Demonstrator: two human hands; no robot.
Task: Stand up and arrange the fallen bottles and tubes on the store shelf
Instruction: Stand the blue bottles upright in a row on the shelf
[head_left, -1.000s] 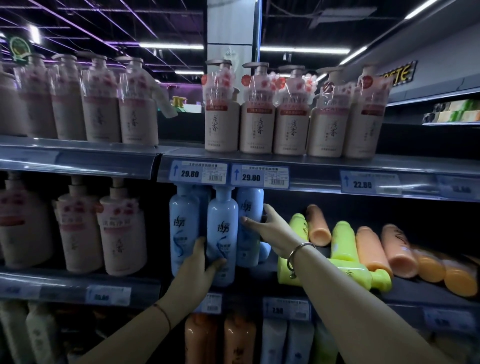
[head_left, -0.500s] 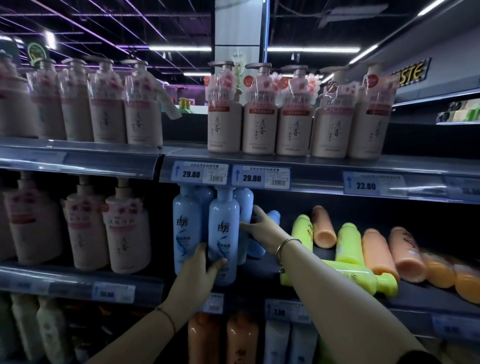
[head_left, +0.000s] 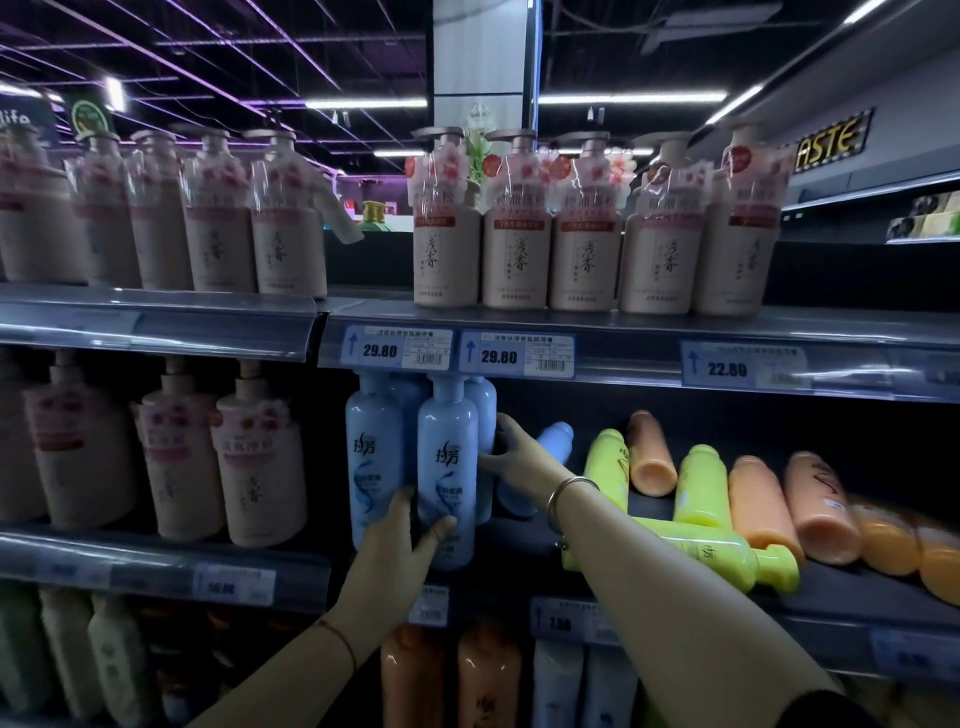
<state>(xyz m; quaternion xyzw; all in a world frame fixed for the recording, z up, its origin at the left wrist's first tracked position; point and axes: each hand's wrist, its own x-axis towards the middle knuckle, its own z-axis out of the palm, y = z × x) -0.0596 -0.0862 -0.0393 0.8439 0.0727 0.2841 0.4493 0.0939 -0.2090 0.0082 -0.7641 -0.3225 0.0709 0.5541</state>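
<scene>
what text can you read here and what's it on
"29.80": left price tag
"29.80": middle price tag
"22.80": right price tag
"7.50": lower price tag, faint
"ASTE": wall sign, start hidden
"life": corner sign, far left
"浅香": beige pump bottle
"拉芳": blue bottle
Lower-left tag, fine print: too blurred.

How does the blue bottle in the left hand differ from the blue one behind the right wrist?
The front blue bottle stands upright, label facing out, gripped low by the left hand; the fallen blue bottle lies tipped, label unseen, partly hidden by the right hand, which holds a third bottle. Both are pale blue.
</scene>
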